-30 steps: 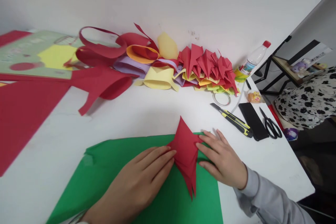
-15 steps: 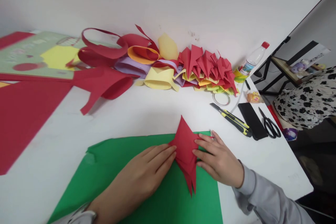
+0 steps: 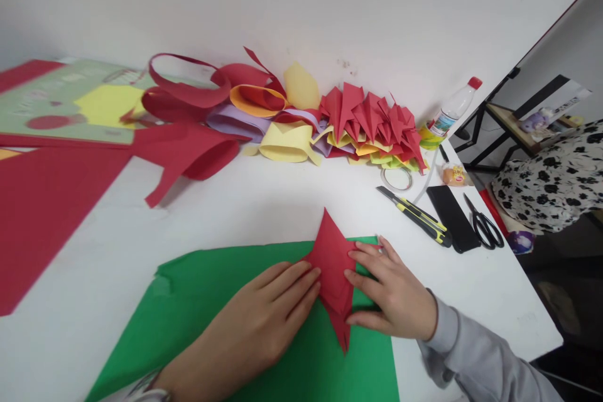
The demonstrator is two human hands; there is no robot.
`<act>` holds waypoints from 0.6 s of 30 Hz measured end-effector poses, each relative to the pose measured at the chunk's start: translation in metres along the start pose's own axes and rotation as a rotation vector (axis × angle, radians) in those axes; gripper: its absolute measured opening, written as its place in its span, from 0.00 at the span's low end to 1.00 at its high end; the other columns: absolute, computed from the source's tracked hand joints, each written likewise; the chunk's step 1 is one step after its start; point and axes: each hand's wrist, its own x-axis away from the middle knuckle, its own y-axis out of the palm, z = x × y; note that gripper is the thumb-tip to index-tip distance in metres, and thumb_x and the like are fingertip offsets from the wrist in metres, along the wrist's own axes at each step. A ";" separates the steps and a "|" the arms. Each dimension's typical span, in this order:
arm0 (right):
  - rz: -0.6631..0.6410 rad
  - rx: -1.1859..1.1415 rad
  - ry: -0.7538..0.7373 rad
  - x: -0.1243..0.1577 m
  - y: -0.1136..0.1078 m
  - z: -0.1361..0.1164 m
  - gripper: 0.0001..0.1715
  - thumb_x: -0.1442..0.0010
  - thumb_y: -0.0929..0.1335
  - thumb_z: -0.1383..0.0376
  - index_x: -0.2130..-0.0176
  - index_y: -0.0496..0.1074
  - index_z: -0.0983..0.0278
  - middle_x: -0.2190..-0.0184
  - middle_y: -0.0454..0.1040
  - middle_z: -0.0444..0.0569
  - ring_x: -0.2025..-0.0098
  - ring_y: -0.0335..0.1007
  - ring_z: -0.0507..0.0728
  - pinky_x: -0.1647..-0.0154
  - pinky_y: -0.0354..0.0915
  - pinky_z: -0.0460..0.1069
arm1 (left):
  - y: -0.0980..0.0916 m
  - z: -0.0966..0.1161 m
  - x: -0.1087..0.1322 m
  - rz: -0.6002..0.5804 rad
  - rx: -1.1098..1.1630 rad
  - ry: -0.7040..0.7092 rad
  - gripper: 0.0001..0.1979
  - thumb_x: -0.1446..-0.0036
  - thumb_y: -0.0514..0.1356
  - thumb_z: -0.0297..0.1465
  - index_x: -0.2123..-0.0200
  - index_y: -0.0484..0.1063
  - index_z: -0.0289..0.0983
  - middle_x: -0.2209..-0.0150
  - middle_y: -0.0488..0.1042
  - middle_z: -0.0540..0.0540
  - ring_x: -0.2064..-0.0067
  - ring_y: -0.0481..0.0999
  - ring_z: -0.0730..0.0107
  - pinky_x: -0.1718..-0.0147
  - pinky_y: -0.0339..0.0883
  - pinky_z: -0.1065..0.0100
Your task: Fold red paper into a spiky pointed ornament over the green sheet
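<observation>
Two hands: both down on folded red paper [image 3: 333, 264], one at each side.
Left hand [image 3: 264, 320]: fingers extended and held together, tips flat on left edge of fold.
Right hand [image 3: 393, 292]: fingers slightly spread, tips on right edge; thumb beside lower point.
Position of folded red paper: flat on green sheet [image 3: 211, 289], upper tip past sheet's far edge, over white counter [image 3: 264, 201].
Right of sheet: utility knife [image 3: 414, 213], black phone [image 3: 455, 217], scissors [image 3: 485, 226], side by side.
By wall: heap of folded red pieces [image 3: 372, 119], bottle [image 3: 455, 103] near it.
</observation>
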 end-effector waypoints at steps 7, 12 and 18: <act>-0.010 0.015 0.002 0.001 0.001 0.000 0.33 0.40 0.67 0.48 0.45 0.69 0.69 0.43 0.68 0.66 0.35 0.55 0.69 0.35 0.47 0.71 | -0.001 0.000 0.000 0.035 -0.009 -0.007 0.19 0.37 0.47 0.21 0.64 0.79 0.35 0.61 0.83 0.43 0.59 0.80 0.58 0.56 0.69 0.57; -0.004 0.015 0.005 0.001 0.000 0.000 0.33 0.39 0.67 0.48 0.45 0.69 0.69 0.43 0.67 0.66 0.35 0.55 0.69 0.36 0.48 0.70 | -0.012 -0.010 -0.002 0.161 -0.006 -0.127 0.15 0.37 0.51 0.23 0.69 0.77 0.35 0.71 0.81 0.45 0.67 0.79 0.61 0.63 0.70 0.60; 0.019 0.012 0.001 0.001 0.000 -0.001 0.32 0.39 0.67 0.48 0.46 0.69 0.69 0.43 0.68 0.65 0.35 0.56 0.70 0.37 0.51 0.71 | -0.016 -0.032 0.001 -0.060 0.070 -0.574 0.14 0.37 0.50 0.33 0.63 0.75 0.36 0.66 0.81 0.42 0.67 0.80 0.58 0.67 0.72 0.61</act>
